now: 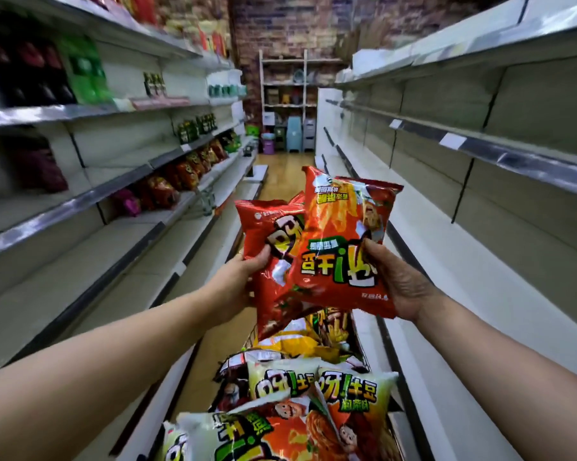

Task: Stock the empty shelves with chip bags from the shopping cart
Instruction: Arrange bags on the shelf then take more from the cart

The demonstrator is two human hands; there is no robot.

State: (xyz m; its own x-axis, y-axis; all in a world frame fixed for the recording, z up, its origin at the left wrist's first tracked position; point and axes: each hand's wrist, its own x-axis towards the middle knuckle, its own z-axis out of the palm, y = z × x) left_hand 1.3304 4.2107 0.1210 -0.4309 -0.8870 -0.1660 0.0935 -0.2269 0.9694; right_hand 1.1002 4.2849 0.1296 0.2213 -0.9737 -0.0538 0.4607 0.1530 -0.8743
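left hand (pixel 243 277) pinches the left red chip bag (pixel 273 241), right hand (pixel 403 287) the right red chip bag (pixel 343 234), thumbs on top, bags overlapping above the shopping cart (pixel 363 361), long axes pointing far up the aisle; bare right shelves (pixel 499 154) lie nearer the right hand

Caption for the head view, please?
Left hand and right hand hold red chip bags above the loaded cart between aisle shelves.

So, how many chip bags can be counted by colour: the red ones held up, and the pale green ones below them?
Red chip bags held up: 2, one in the left hand, one in the right hand; a red corner behind may be a third.
Pale green chip bags below: 3
Total: 5 counted clearly
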